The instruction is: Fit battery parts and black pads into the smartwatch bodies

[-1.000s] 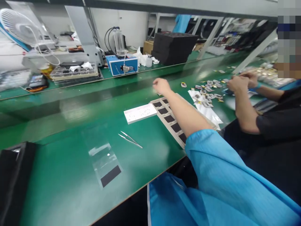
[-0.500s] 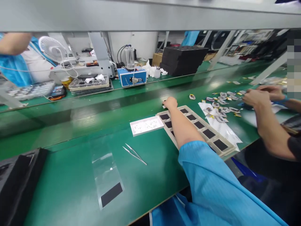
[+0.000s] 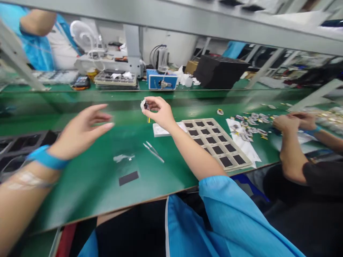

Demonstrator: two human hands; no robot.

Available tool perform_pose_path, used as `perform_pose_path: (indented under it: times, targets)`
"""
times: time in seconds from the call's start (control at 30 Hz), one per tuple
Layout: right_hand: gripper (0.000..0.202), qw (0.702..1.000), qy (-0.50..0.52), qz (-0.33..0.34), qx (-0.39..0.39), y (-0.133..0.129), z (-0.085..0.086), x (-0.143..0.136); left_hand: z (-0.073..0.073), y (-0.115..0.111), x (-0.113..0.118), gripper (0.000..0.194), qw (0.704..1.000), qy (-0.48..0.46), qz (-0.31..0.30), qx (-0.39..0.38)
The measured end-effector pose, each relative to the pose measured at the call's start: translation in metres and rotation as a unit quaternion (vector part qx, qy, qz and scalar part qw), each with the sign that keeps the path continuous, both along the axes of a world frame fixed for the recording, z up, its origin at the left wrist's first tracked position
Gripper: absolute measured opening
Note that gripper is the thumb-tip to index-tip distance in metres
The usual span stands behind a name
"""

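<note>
Between the thumb and fingers of my right hand point(image 3: 161, 112) is a small curved white electronic part point(image 3: 144, 105) with dark components and a yellow strip, raised above the bench. My left hand point(image 3: 84, 129), a blue band at its wrist, is in the air to the left with fingers apart and nothing in them. Below my hands lie white tweezers point(image 3: 154, 152) and a black rectangular piece point(image 3: 128, 178) on clear film. A shallow white box point(image 3: 159, 131) is partly hidden by my right forearm, beside a beige compartment tray point(image 3: 242, 165) with black pads.
At right, a co-worker's hands point(image 3: 291, 123) work near a pile of similar white parts point(image 3: 250, 123) and paper sheets point(image 3: 245, 144). A black tray point(image 3: 16, 151) lies at far left. Behind are a blue machine point(image 3: 154, 82) and stacked black trays point(image 3: 219, 71); a grey beam crosses above.
My right hand has come back left from the beige tray's far end, now visibly holding the white part. My left hand has come into view. The camera's view has shifted.
</note>
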State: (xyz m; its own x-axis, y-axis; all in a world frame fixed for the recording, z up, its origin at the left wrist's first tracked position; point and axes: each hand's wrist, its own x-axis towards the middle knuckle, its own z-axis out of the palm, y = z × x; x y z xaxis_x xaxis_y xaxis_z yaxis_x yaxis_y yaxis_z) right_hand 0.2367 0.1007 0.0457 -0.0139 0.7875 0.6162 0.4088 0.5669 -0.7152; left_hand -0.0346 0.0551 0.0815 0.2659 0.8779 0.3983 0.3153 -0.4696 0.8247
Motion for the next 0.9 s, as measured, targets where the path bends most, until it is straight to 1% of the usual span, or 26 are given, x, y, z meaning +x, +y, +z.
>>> perform_pose_path:
  times: [0.03, 0.07, 0.13, 0.2, 0.27, 0.3, 0.33, 0.4, 0.5, 0.6, 0.73, 0.9]
  targets:
    - [0.042, 1.0, 0.001, 0.026, 0.004, -0.015, -0.006, -0.017, -0.011, -0.004, 0.011, 0.079, 0.998, -0.029, -0.033, -0.047]
    - [0.041, 0.999, 0.007, 0.045, 0.005, -0.03, -0.013, -0.031, -0.022, -0.006, 0.022, 0.084, 0.991, -0.078, -0.068, -0.082]
    - [0.039, 0.998, 0.03, 0.056, 0.007, -0.055, -0.027, -0.051, -0.045, -0.009, 0.041, 0.082, 0.971, -0.161, -0.116, -0.137]
    - [0.033, 0.998, 0.042, 0.05, 0.013, -0.071, -0.04, -0.061, -0.066, -0.011, 0.049, 0.072, 0.949, -0.219, -0.125, -0.187]
    - [0.025, 0.998, 0.019, 0.059, 0.027, -0.08, -0.05, -0.064, -0.082, -0.014, 0.046, 0.064, 0.929, -0.267, -0.117, -0.229]
    - [0.02, 0.997, 0.0, 0.065, 0.037, -0.081, -0.054, -0.064, -0.087, -0.015, 0.042, 0.061, 0.919, -0.288, -0.114, -0.243]
    - [0.015, 0.996, -0.017, 0.068, 0.049, -0.082, -0.057, -0.064, -0.091, -0.016, 0.037, 0.06, 0.91, -0.307, -0.113, -0.254]
    - [0.006, 0.995, -0.035, 0.052, 0.074, -0.081, -0.06, -0.062, -0.095, -0.017, 0.028, 0.061, 0.899, -0.329, -0.118, -0.265]
    - [0.003, 0.994, -0.049, 0.02, 0.091, -0.081, -0.062, -0.063, -0.095, -0.019, 0.025, 0.066, 0.897, -0.331, -0.131, -0.261]
    - [0.002, 0.992, -0.062, 0.012, 0.105, -0.085, -0.063, -0.067, -0.095, -0.02, 0.028, 0.063, 0.912, -0.318, -0.129, -0.223]
    - [0.005, 0.989, -0.063, 0.005, 0.135, -0.091, -0.065, -0.071, -0.1, -0.019, 0.032, 0.058, 0.943, -0.289, -0.105, -0.131]
    - [0.011, 0.992, -0.064, 0.007, 0.107, -0.095, -0.068, -0.072, -0.103, -0.018, 0.032, 0.06, 0.964, -0.246, -0.075, -0.069]
